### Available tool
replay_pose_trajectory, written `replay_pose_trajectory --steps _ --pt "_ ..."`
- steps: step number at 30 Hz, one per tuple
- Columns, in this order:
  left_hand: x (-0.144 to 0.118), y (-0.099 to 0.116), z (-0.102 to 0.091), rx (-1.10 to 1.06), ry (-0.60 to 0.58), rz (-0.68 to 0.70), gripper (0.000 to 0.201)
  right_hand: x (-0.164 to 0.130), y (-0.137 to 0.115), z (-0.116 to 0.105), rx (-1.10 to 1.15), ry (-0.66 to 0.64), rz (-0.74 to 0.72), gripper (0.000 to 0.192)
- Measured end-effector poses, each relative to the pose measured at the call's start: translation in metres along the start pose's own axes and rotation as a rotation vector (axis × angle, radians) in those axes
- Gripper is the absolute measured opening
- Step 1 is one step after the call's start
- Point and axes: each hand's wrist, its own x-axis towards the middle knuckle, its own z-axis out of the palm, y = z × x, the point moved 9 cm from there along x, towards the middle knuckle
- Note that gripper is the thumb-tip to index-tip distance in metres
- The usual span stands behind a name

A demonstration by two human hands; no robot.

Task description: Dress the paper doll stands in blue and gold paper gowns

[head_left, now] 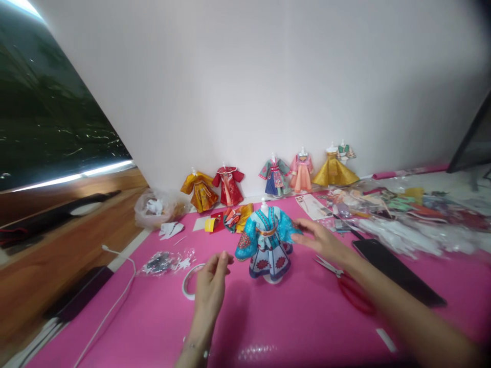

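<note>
A small mannequin in a blue and white paper costume (266, 243) stands on the pink table cover (268, 322). My right hand (320, 239) reaches in from the right, fingers spread, its fingertips at the costume's right sleeve. My left hand (212, 283) hovers just left of the figure with fingers loosely curled, holding nothing that I can see. A roll of tape (191, 280) lies beside and partly under the left hand.
Red-handled scissors (347, 285) and a dark flat phone (399, 272) lie to the right. Several dressed mini mannequins (274, 178) line the white wall. Packaging and paper scraps (406, 214) pile at the right; a plastic bag (155, 207) and white cable (115, 301) at left.
</note>
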Motion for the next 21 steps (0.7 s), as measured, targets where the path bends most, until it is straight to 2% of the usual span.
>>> replay_pose_trajectory --steps 2,5,7,10,13,16,21 --pt "-0.012 -0.011 0.010 -0.119 -0.038 -0.106 0.048 -0.009 0.016 -0.010 0.151 0.153 0.083 0.038" --pt "-0.028 -0.026 0.030 -0.413 -0.062 -0.295 0.050 -0.028 0.046 -0.020 0.381 0.406 0.204 0.044" --pt "-0.035 -0.031 0.045 -0.622 -0.054 -0.409 0.050 -0.039 0.061 -0.013 0.457 0.448 0.270 0.044" --pt "-0.038 -0.032 0.059 -0.884 0.007 -0.500 0.046 -0.053 0.077 0.010 0.611 0.415 0.404 0.046" --pt "-0.036 -0.025 0.065 -1.046 0.067 -0.464 0.039 -0.059 0.080 0.031 0.761 0.388 0.471 0.046" --pt "-0.035 -0.018 0.067 -1.114 0.116 -0.363 0.037 -0.057 0.074 0.038 0.870 0.417 0.439 0.039" --pt "-0.032 -0.010 0.083 -1.053 0.019 -0.284 0.036 -0.049 0.059 0.035 0.931 0.475 0.304 0.031"
